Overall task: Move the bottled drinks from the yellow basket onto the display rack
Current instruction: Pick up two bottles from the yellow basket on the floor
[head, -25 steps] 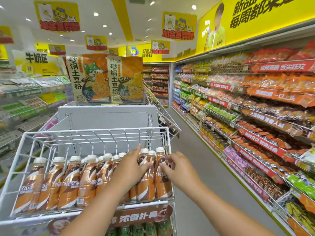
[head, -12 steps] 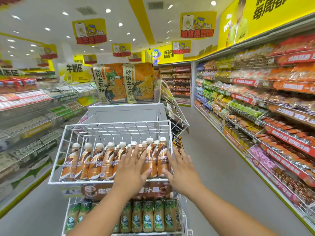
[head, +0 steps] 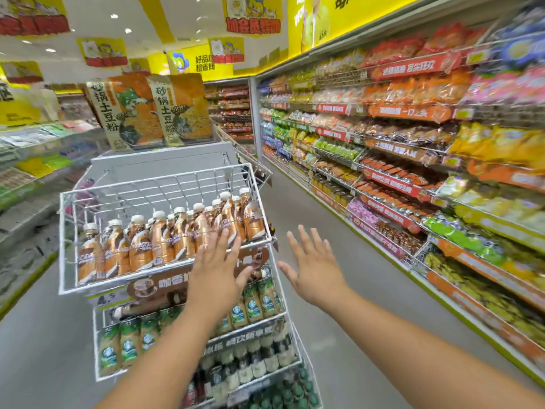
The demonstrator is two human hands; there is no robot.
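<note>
Nothing gripped: left hand (head: 216, 270) spread flat, fingers straight and fanned, in front of the top tier's front rail, fingertips overlapping the lower edge of the bottles; contact not certain through the blur. Right hand (head: 314, 268) likewise wide open, five fingers splayed, palm down, off the right side of the rack over bare floor (head: 339, 335), holding nothing.

Just beyond the left hand, bottled drinks (head: 153, 243) standing upright in the top wire tier of the display rack (head: 66, 231): brown-and-copper coffee labels, white caps, about eight across the front row, more caps showing behind, exact total blurred. Rear half of that tier bare wire.

Below, second tier of green-labelled bottles (head: 129, 346), roughly nine visible along the front, partly hidden by the left forearm. Third tier of pale and dark bottles (head: 256, 361), count unclear. Fourth tier of green caps (head: 292, 391) at the bottom edge, cut off.

Behind the rack, two large orange noodle packs (head: 153, 110) standing side by side on a white cabinet. To the right, long snack shelves (head: 427, 160) with red price strips. Overhead, several yellow hanging signs (head: 253, 13). Yellow basket out of sight.
</note>
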